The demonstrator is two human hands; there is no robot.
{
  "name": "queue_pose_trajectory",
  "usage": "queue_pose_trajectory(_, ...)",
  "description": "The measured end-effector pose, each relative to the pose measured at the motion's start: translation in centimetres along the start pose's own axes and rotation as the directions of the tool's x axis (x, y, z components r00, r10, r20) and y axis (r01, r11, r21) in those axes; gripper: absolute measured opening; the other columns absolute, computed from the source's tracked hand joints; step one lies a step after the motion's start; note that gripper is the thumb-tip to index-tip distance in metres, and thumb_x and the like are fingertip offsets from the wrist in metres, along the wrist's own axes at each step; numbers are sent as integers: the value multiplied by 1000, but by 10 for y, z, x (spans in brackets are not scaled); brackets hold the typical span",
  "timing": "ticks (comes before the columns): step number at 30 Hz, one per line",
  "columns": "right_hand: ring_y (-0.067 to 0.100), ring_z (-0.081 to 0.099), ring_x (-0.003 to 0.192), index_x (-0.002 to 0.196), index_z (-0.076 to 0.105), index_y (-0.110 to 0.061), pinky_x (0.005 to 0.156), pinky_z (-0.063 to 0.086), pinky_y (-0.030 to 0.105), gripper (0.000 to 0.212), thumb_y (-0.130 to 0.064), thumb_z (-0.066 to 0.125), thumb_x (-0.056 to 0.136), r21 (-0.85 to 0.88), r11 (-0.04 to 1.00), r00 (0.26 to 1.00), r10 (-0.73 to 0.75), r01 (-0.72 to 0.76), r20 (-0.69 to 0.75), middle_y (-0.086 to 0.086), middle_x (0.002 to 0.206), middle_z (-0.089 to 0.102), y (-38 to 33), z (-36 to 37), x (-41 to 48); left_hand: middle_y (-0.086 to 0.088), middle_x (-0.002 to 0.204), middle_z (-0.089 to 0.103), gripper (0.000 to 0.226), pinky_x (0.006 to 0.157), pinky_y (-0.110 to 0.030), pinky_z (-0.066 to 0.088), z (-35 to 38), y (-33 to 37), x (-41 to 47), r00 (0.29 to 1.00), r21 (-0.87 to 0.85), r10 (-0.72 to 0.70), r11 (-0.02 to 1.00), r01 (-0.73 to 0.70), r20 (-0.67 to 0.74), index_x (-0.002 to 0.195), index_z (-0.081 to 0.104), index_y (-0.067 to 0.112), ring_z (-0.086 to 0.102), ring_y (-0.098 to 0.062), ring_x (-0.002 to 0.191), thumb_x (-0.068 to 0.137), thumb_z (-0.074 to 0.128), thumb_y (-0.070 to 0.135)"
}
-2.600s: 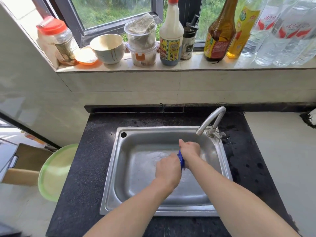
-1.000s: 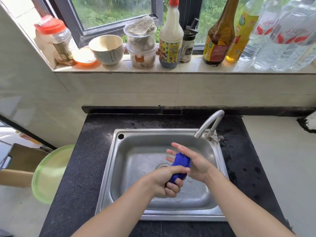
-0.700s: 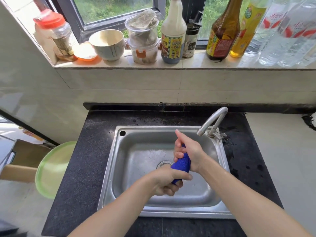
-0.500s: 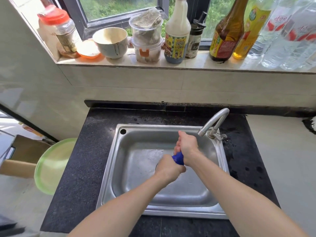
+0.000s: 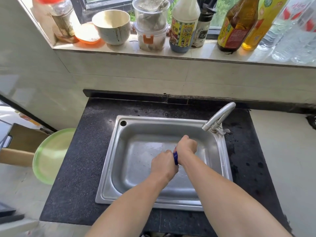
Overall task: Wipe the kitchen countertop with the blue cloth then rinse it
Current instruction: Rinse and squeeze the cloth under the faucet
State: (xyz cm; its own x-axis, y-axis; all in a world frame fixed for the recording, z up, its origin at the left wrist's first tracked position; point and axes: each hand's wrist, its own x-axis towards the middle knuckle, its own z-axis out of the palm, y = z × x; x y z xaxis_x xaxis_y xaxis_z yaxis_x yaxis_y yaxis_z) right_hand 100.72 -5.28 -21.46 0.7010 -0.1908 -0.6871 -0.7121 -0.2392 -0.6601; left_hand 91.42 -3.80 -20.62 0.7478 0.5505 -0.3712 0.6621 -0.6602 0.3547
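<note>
Holding the blue cloth (image 5: 175,158) above the middle of the sink (image 5: 106,168), bunched to a roll, left hand (image 5: 163,164) and right hand (image 5: 186,146) curled tight round its two ends. Probably soft, light, soaked and slippery; best gripped firmly at both ends for wringing.

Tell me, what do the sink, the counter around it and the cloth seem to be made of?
Sink: stainless steel, by its grey brushed sheen. Counter: probably polished stone, black with fine pale speckles. Cloth: blue, likely soft fabric; mostly hidden, so uncertain.
</note>
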Motion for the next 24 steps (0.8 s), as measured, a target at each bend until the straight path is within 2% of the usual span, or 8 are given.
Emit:
queue_pose_trajectory(5, 29, 54, 53, 66, 47, -5, 58, 46, 34, 30, -22, 38, 89, 19, 999, 996, 52, -51, -65, 16, 76, 61, 9, -3, -1, -9, 102, 68, 24, 65, -34, 33, 12, -9, -5, 993, 152, 112, 983, -107, -25, 112, 48, 9, 64, -33, 92, 92, 50, 21)
queue_pose_trajectory(8, 30, 56, 62, 68, 47, -6, 64, 51, 37, 32, -24, 38, 93, 44, 994, 993, 100, -97, -70, 14, 75, 59, 13, -7, -4, -9, 90, 69, 25, 58, -32, 34, 15, -17, -5, 979, 199, 192, 964, -175, -70, 105, 51, 8, 67, -30, 78, 87, 61, 22)
queue_pose_trajectory(11, 29, 55, 65, 78, 57, 0, 64, 49, 34, 35, -25, 40, 95, 28, 982, 981, 190, -189, -28, 15, 78, 63, 16, -7, 0, 0, 50, 56, 51, 40, -23, 16, 14, -21, -8, 969, 297, 244, 929, -221, -39, 68, 57, 15, 50, -16, 32, 33, 93, 25)
queue_pose_trajectory(13, 26, 48, 57, 71, 55, -3, 56, 40, 28, 31, -19, 43, 94, -56, 978, 976, 205, -201, 74, 11, 69, 59, 14, -9, 1, 3, 49, 52, 56, 40, -22, 13, 18, -27, -4, 961, 306, 273, 920, -244, -53, 61, 56, 18, 46, -14, 30, 18, 92, 19)
queue_pose_trajectory(17, 21, 55, 72, 88, 61, -12, 63, 42, 28, 11, -21, 55, 90, -239, 958, 873, 247, -157, 420, 7, 88, 61, 5, -26, -12, 1, 63, 53, 45, 45, -29, 32, 2, -38, -5, 939, 334, 326, 902, -274, -110, 65, 56, 20, 53, -21, 53, 33, 88, 20)
queue_pose_trajectory(19, 25, 56, 104, 115, 59, -18, 84, 41, 35, 32, -40, 52, 93, -363, 932, 836, 200, -2, 511, 4, 112, 57, 8, -37, -13, -2, 78, 58, 39, 54, -33, 36, -9, -48, -6, 966, 258, 224, 948, -185, -128, 80, 58, 19, 59, -24, 69, 54, 85, 27)
queue_pose_trajectory(21, 23, 43, 129, 139, 43, -21, 101, 34, 35, 57, -54, 47, 92, -470, 836, 857, -1, 284, 515, 1, 138, 46, 17, -46, -17, -6, 103, 61, 33, 65, -33, 36, -20, -55, -7, 997, 130, 73, 989, -70, -16, 104, 52, 15, 61, -29, 91, 80, 70, 28)
queue_pose_trajectory(24, 21, 58, 112, 142, 37, -30, 91, 49, 44, 59, -52, 54, 90, -373, 860, 748, -13, 347, 664, -5, 135, 49, 28, -51, -33, -12, 118, 59, 52, 73, -33, 40, -40, -52, -16, 981, -150, 58, 988, -31, 185, 126, 42, 11, 57, -29, 97, 83, 67, 26)
